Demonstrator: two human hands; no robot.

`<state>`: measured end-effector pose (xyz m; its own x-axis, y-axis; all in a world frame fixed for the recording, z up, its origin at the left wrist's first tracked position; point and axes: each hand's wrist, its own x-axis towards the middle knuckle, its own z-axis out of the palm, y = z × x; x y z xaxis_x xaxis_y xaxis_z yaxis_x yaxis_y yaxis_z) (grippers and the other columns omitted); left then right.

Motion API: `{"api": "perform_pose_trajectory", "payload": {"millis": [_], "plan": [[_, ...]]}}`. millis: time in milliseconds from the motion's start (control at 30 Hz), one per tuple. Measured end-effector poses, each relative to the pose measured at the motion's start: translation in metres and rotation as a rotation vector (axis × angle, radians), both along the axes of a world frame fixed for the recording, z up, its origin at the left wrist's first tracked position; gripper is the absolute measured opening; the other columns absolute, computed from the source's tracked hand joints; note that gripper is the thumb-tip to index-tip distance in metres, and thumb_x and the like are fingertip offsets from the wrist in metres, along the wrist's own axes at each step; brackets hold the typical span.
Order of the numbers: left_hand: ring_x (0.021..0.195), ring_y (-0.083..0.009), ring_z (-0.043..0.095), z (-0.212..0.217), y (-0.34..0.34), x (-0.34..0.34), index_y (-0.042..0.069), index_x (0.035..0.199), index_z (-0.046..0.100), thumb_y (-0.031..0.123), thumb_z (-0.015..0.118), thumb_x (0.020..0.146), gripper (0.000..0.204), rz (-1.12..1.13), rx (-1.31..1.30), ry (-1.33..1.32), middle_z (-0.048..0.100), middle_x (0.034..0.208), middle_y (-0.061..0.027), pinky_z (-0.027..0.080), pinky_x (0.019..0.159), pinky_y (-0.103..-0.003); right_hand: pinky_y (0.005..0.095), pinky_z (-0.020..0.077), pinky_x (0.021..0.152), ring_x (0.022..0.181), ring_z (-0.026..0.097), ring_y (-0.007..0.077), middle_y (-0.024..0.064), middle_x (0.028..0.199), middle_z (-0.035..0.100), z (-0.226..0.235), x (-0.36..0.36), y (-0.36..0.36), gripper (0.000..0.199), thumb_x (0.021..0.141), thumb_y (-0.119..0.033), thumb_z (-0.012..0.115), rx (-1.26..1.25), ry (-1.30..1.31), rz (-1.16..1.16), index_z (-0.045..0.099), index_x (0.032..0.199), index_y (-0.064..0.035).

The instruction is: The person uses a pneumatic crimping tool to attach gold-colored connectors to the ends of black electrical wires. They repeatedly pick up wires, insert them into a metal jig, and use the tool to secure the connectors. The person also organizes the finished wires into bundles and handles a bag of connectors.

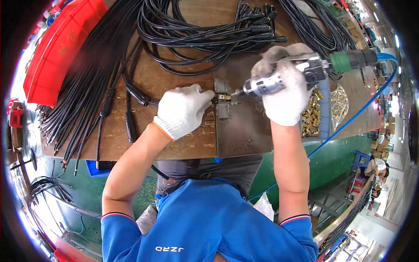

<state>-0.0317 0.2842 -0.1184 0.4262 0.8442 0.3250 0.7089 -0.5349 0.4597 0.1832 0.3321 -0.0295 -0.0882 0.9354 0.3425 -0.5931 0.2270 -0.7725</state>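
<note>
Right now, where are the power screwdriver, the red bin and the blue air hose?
power screwdriver (266, 85), head view, on its silver barrel.
red bin (61, 48), head view, on its side wall.
blue air hose (349, 122), head view, on its mid run.

A small brass terminal (224, 97) is seated at the left edge of a grey metal plate (242, 131) on the brown bench, just beside a grey block on that plate. It is touched on its left by the gloved left hand (182, 111). A silver pneumatic screwdriver (279, 78), lying nearly horizontal, is gripped by the gloved right hand (283, 87); its bit is set against the terminal's right side. A blue hose (349, 122) is attached at its green rear end.
</note>
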Motion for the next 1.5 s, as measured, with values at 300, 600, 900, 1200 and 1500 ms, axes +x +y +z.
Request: {"api": "perform_pose_trajectory", "payload": {"millis": [300, 600, 900, 1200, 1500], "plan": [[0.074, -0.0357, 0.067, 0.004, 0.001, -0.002, 0.015, 0.106, 0.072, 0.016, 0.070, 0.088, 0.018, -0.001, -0.046, 0.017, 0.062, 0.081, -0.0122, 0.053, 0.064, -0.046, 0.0368, 0.0601, 0.062, 0.068, 0.069, 0.0226, 0.0171, 0.094, 0.069, -0.018, -0.021, -0.006, 0.038, 0.083, 0.007, 0.072, -0.111, -0.015, -0.082, 0.055, 0.115, -0.0061], [0.073, -0.0363, 0.067, 0.006, 0.002, -0.002, 0.015, 0.105, 0.071, 0.017, 0.069, 0.089, 0.016, 0.000, -0.037, 0.009, 0.062, 0.082, -0.0126, 0.053, 0.064, -0.047, 0.0396, 0.0590, 0.069, 0.080, 0.068, 0.0241, 0.0184, 0.096, 0.069, -0.015, -0.015, 0.007, 0.040, 0.079, 0.008, 0.072, 0.079, -0.253, 0.216, 0.060, 0.113, -0.0087], [0.070, -0.0367, 0.066, 0.000, 0.005, -0.002, 0.015, 0.100, 0.069, 0.016, 0.068, 0.087, 0.014, -0.007, 0.003, -0.036, 0.063, 0.082, -0.0125, 0.053, 0.063, -0.048, 0.0337, 0.0587, 0.080, 0.089, 0.071, 0.0187, 0.0073, 0.094, 0.070, 0.002, -0.022, 0.014, 0.032, 0.073, 0.011, 0.074, 0.113, -0.469, 0.460, 0.064, 0.101, -0.0040], [0.071, -0.0343, 0.067, -0.001, 0.007, -0.002, 0.014, 0.101, 0.070, 0.015, 0.068, 0.086, 0.014, -0.004, 0.029, -0.042, 0.064, 0.080, -0.0100, 0.053, 0.064, -0.046, 0.0282, 0.0546, 0.075, 0.081, 0.065, 0.0104, 0.0011, 0.088, 0.069, -0.019, -0.038, -0.003, 0.026, 0.076, 0.004, 0.080, 0.117, -0.554, 0.044, 0.066, 0.096, -0.0057], [0.072, -0.0350, 0.067, -0.005, 0.009, -0.001, 0.013, 0.101, 0.070, 0.016, 0.068, 0.087, 0.014, -0.006, 0.019, -0.012, 0.066, 0.082, -0.0099, 0.054, 0.065, -0.046, 0.0272, 0.0582, 0.076, 0.084, 0.069, 0.0117, 0.0057, 0.092, 0.072, -0.022, -0.035, 0.000, 0.028, 0.081, 0.008, 0.076, 0.081, -0.493, 0.044, 0.065, 0.104, -0.0026]]}}
